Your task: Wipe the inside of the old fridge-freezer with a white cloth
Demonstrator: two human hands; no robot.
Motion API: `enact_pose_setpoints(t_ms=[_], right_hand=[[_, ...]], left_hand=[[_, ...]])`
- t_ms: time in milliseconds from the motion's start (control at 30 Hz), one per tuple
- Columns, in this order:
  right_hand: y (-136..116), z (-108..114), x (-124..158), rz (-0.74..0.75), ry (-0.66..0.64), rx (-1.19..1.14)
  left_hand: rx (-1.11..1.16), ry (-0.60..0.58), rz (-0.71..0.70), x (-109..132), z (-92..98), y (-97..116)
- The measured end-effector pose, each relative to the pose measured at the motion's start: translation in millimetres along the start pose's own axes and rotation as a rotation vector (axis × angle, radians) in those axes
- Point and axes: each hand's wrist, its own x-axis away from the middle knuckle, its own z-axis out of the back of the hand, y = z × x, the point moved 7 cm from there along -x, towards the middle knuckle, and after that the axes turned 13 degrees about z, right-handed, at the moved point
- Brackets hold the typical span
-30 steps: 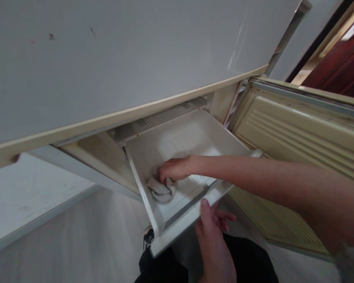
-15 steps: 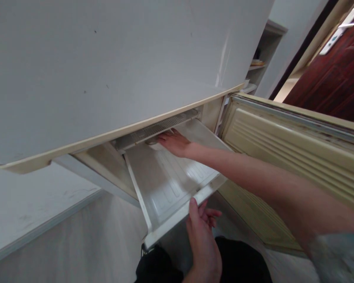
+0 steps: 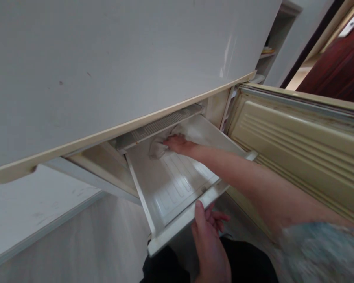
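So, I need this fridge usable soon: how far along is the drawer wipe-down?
Looks partly done. The drawer is pulled out and its ribbed floor near the front looks bare and white. In hand: the right hand presses a grey cloth against the back of the floor, while the left hand has a grip on the front lip. Left, probably: the side walls and the yellowed door liner.
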Motion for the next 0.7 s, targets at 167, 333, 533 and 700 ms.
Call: enact_pose_setpoints(t_ms=[167,333,533,700], right_hand=[[-34,-21,48,0.161,-0.312,0.029],[-70,-49,112,0.313,-0.714,0.045],[-65,-21,116,0.290,-0.798,0.191],[-9,55,56,-0.100,-0.151,0.486]], left_hand=[[-0.018,0.036,0.011,5,-1.7,3],[-0.029,0.035,0.013,6,-1.7,4],[-0.011,0.049,0.011,10,-3.0,4],[0.007,0.066,0.049,6,-1.3,-1]])
